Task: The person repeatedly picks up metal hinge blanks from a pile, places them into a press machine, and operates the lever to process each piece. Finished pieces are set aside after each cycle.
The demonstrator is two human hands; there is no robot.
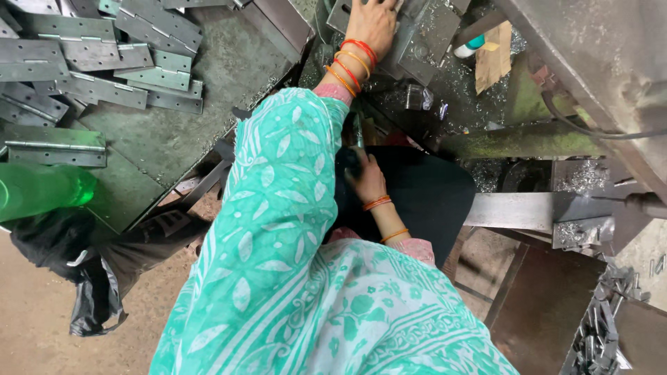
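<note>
My left hand (373,24) reaches far forward at the top middle and lies palm down on a grey metal hinge plate (424,42) on the machine bed, holding it; the fingertips run out of view. Orange and red bangles sit on that wrist, and a teal patterned sleeve covers the arm. Lower, in the middle, my right hand (368,182) is closed around a black lever knob (349,161) in front of a dark machine body (431,194).
Several grey metal hinges (90,62) lie piled on a green-grey bench at the top left. A green plastic bottle (42,191) and a black bag (87,285) sit at the left. Small metal pins (597,333) fill the bottom right. Shavings and a wood scrap (493,55) lie near the machine.
</note>
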